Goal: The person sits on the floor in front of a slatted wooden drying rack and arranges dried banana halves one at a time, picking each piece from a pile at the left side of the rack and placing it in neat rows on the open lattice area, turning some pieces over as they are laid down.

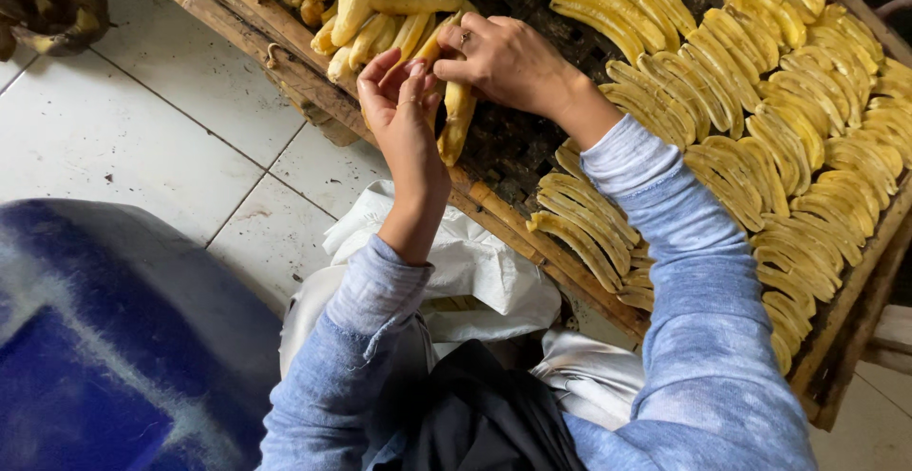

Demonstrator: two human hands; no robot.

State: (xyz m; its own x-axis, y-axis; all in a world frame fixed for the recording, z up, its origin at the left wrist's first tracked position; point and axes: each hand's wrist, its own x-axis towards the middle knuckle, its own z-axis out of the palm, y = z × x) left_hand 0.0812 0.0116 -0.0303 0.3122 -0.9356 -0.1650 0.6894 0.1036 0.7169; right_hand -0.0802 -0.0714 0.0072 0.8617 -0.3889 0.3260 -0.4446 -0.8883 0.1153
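Note:
My left hand [404,115] and my right hand [508,58] meet over a woven drying tray [513,143], both pinching one peeled yellow banana [456,115] that hangs down between them. The left fingers close on its near side, while the right hand grips its upper end. A heap of whole peeled bananas [370,6] lies just beyond my hands at the tray's top left. Rows of flat banana slices [760,120] cover the right part of the tray.
The tray has a bamboo frame [275,48] and stands over a white tiled floor [161,120]. A white sack [475,267] lies on my lap. A blue woolly object [104,348] fills the lower left. Dark bananas [52,6] sit at the top left.

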